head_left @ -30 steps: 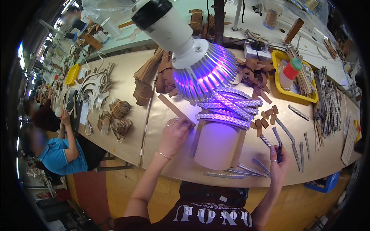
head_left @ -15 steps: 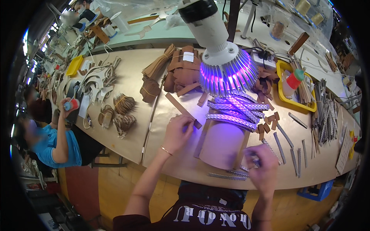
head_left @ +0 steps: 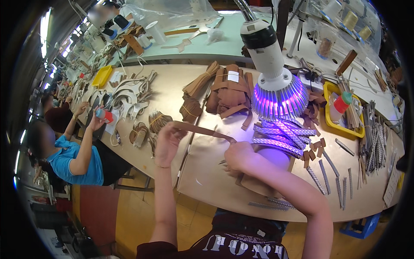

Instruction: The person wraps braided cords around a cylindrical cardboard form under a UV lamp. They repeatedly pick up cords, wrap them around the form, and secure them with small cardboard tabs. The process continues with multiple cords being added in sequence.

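Note:
A flat brown strip is stretched between my two hands above the table. Its left end is pinched by my left hand, with the fingers raised. My right hand has crossed to the left and closes on the strip's other end. Small pointed tips stick out below that hand; what they belong to is mostly hidden. Beside my right hand, grey braided straps lie across a curved brown form, partly covered by my forearm. A lamp with a finned head throws purple light on them.
Brown strip bundles lie at the back, with tied coils to their left. Short braided pieces and brown scraps lie right. A yellow tray holds a red-and-green bottle. A co-worker in blue sits left.
My left hand has lifted the brown strip off the table and moved left. My right hand has swung from the form's right side across to the strip's other end. The view has shifted.

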Demonstrator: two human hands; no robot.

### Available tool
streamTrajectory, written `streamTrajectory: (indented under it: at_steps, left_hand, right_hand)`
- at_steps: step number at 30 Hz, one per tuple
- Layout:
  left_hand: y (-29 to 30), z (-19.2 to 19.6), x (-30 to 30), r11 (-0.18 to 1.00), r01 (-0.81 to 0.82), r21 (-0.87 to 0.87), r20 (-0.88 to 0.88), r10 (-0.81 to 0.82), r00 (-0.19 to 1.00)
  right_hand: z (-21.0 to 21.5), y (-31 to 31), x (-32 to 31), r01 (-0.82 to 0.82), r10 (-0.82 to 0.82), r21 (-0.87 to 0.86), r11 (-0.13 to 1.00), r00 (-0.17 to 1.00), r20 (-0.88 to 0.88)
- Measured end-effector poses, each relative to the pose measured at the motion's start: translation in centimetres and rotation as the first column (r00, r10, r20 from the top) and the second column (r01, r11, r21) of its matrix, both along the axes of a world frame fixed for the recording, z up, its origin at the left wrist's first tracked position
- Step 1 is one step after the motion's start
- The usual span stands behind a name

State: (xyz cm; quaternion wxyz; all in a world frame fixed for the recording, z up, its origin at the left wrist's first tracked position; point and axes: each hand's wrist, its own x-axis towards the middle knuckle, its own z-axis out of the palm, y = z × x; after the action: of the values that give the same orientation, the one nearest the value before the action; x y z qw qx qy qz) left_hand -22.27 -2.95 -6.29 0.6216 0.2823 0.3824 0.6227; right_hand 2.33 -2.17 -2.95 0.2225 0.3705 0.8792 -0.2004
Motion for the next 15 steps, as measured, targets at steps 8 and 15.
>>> streamTrajectory:
  at_steps: [8, 15]
  left_hand:
    - [-3.2, 8.5, -2.9, 0.979, -0.051, 0.199, 0.249, -0.001, 0.968]
    - [-6.4, 11.8, 6.1, 0.919, 0.359, 0.161, 0.078, -0.374, 0.924]
  right_hand:
    - [1.1, -0.9, -0.1, 0.156, -0.129, 0.106, 0.982, 0.965, -0.227]
    - [8.4, -5.9, 7.3, 0.332, -0.601, -0.531, 0.780, 0.161, -0.782]
